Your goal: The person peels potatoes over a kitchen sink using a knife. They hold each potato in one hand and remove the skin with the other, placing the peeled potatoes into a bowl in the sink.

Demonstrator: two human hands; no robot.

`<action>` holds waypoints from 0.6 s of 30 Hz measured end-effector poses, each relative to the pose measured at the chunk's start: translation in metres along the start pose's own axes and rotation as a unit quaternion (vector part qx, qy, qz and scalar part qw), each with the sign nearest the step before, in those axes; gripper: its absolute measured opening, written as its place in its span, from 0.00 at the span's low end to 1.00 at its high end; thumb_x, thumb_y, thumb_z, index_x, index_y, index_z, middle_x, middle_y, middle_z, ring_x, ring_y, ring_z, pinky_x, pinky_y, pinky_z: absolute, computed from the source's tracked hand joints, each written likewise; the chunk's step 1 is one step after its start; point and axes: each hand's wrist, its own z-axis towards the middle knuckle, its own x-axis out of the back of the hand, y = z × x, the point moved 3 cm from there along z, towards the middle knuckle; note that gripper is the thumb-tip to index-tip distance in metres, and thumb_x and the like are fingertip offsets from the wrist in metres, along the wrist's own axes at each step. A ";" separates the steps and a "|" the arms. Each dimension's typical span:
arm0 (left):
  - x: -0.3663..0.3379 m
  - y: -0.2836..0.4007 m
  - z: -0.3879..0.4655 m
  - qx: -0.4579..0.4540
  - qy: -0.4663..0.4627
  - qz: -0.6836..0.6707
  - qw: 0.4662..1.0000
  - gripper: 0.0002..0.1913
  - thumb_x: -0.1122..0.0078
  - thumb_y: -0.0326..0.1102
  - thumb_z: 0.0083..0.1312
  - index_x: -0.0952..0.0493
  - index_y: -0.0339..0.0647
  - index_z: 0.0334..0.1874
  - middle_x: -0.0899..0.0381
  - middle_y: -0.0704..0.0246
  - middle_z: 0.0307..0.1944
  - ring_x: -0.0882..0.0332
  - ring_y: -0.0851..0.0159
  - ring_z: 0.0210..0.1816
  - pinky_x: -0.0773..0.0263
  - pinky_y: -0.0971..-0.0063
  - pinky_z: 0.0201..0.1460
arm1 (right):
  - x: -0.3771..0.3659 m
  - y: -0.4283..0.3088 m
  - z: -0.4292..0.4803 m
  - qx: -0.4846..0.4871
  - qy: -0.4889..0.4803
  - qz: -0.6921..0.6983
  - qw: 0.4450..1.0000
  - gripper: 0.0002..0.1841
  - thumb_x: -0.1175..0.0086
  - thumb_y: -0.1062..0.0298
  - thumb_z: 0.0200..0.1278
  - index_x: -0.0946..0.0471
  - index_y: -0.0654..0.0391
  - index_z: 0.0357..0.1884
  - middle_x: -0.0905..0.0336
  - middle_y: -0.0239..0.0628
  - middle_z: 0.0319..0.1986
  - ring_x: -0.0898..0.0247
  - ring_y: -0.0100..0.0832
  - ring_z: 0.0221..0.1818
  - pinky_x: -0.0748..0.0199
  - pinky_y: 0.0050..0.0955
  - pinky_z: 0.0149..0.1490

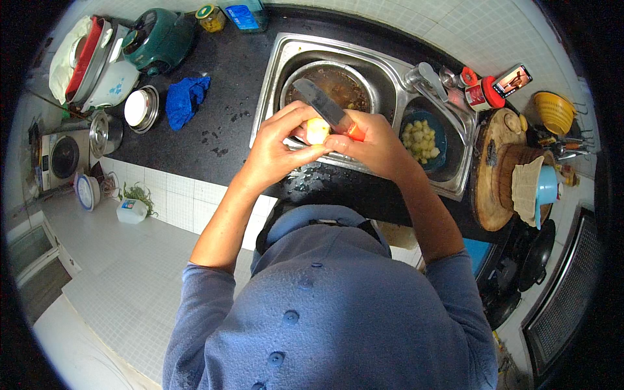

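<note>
Over the front edge of the steel sink, my left hand (280, 141) grips a pale yellow, peeled piece of food (318, 131). A knife with a broad dark blade (319, 101) and an orange-red handle (356, 131) is in my right hand (373, 141); its blade points up and left, close beside the piece. Behind my hands, a round metal basin (336, 68) of brown, murky water with bits in it stands in the larger bowl. Many pale yellow chunks (420, 139) lie in a blue-green container (441, 155) in the smaller bowl, right of my right hand.
A faucet (451, 117) reaches over the smaller bowl. Round wooden chopping boards (487, 161) and a yellow basket (555, 112) are at the right. A blue cloth (186, 101), a steel bowl (141, 108) and a green appliance (163, 41) sit on the black counter (234, 73) at the left.
</note>
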 end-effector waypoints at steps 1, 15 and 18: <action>0.001 0.000 0.001 0.000 -0.002 0.012 1.000 0.20 0.33 0.28 0.46 0.26 0.36 0.43 0.27 0.67 0.35 0.27 0.71 0.35 0.30 0.81 0.34 | 0.002 -0.003 0.000 0.034 -0.005 -0.007 0.999 0.17 0.41 0.58 0.52 0.26 0.64 0.30 0.29 0.34 0.18 0.37 0.19 0.24 0.36 0.26 0.28; 0.001 -0.005 0.010 -0.033 -0.030 0.074 0.996 0.19 0.33 0.29 0.45 0.25 0.35 0.41 0.26 0.65 0.37 0.28 0.68 0.32 0.31 0.79 0.33 | 0.003 0.011 0.004 -0.062 -0.091 0.065 0.992 0.18 0.46 0.56 0.57 0.25 0.64 0.36 0.24 0.36 0.24 0.32 0.21 0.29 0.33 0.25 0.37; -0.001 -0.004 0.014 -0.037 -0.038 0.099 0.994 0.18 0.32 0.31 0.45 0.25 0.35 0.38 0.27 0.65 0.32 0.29 0.67 0.29 0.32 0.77 0.32 | 0.005 0.012 0.003 -0.037 -0.083 0.072 0.993 0.20 0.48 0.53 0.58 0.24 0.64 0.35 0.26 0.34 0.22 0.34 0.20 0.27 0.34 0.24 0.34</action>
